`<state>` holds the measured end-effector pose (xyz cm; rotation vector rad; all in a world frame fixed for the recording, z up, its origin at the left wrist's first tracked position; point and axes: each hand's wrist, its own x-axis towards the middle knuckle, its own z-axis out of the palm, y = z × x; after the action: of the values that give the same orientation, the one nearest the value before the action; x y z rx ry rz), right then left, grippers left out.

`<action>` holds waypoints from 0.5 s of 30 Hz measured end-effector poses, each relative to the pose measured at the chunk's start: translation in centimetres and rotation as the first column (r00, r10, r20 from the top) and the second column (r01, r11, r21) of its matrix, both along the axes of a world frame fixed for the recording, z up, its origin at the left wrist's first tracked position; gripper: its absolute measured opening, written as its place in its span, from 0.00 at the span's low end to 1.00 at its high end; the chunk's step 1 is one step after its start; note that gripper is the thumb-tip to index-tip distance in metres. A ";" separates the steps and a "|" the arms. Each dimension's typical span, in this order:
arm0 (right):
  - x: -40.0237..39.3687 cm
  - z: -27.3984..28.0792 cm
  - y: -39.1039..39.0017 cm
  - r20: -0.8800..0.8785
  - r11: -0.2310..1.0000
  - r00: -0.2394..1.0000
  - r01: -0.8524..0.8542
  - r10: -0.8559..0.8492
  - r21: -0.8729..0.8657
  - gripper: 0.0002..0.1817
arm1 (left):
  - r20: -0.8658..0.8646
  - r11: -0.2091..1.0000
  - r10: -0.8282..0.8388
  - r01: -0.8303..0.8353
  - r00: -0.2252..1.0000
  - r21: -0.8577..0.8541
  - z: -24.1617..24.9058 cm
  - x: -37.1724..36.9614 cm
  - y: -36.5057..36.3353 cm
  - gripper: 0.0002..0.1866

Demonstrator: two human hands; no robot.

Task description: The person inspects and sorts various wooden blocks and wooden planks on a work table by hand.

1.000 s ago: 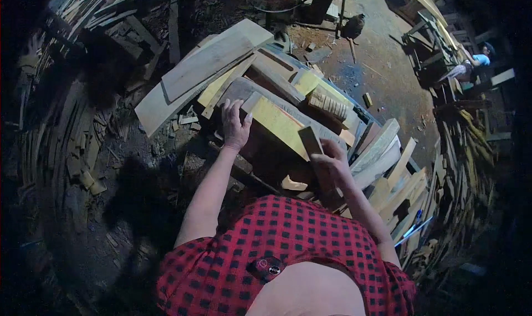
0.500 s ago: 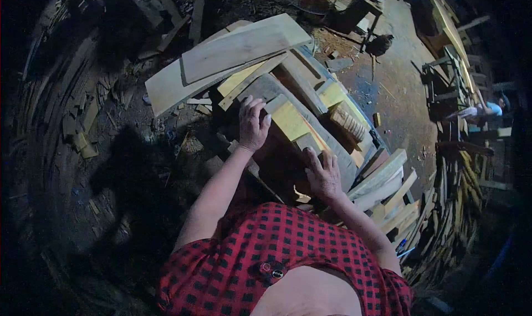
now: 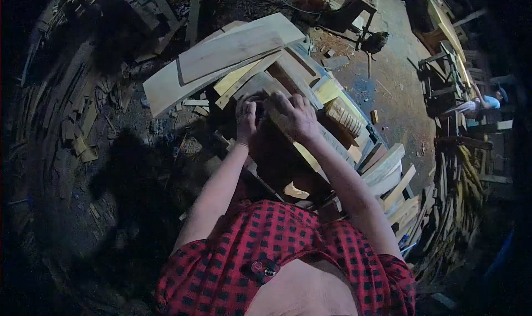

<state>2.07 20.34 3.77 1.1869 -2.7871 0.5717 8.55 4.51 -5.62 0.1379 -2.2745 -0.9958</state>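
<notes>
A: Where's the yellow-faced board point(image 3: 311, 160) lying?
B: Beyond the pale offcut point(image 3: 296, 191), partly hiding under the right forearm point(image 3: 349, 180)
A: Hands?
B: Left hand point(image 3: 246, 121) and right hand point(image 3: 295, 117) are resting curled, close together near its far end; can't tell if either's gripping
A: Best handling?
B: Pressing evenly, both sides, is probably steadying it best; the grey beam point(image 3: 259, 83) is showing just beyond, pale boards point(image 3: 227, 55) farther left
</notes>
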 end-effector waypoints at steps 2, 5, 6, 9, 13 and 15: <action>1.3 -0.4 4.1 -0.030 1.000 1.000 0.006 -0.005 0.013 0.33 | -0.080 0.995 -0.012 0.004 0.997 -0.099 -0.3 -0.1 -0.1 0.18; 5.3 0.4 10.3 -0.062 0.996 0.994 0.088 -0.085 0.031 0.35 | -0.073 0.996 0.001 -0.008 0.997 -0.089 0.2 0.0 0.5 0.17; 6.5 0.1 12.2 -0.060 0.990 0.990 0.129 -0.125 0.064 0.34 | -0.081 0.995 0.005 -0.013 0.997 -0.096 0.2 0.0 0.4 0.17; 9.5 -0.2 14.8 -0.075 0.975 0.982 0.185 -0.176 0.123 0.34 | -0.052 0.996 0.003 -0.007 0.999 -0.083 0.1 0.1 0.4 0.17; 9.6 -0.1 13.0 -0.053 0.967 0.977 0.214 -0.208 0.140 0.34 | -0.064 0.996 0.016 -0.021 0.998 -0.085 0.0 0.2 0.3 0.17; 8.6 -0.1 9.9 0.002 0.979 0.986 0.167 -0.168 0.117 0.33 | -0.070 0.998 -0.047 0.044 0.996 -0.045 -0.1 0.3 -0.1 0.18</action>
<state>10.62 30.25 3.69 0.9550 -2.9290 0.4090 8.87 4.37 -5.73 0.0321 -2.2410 -0.9588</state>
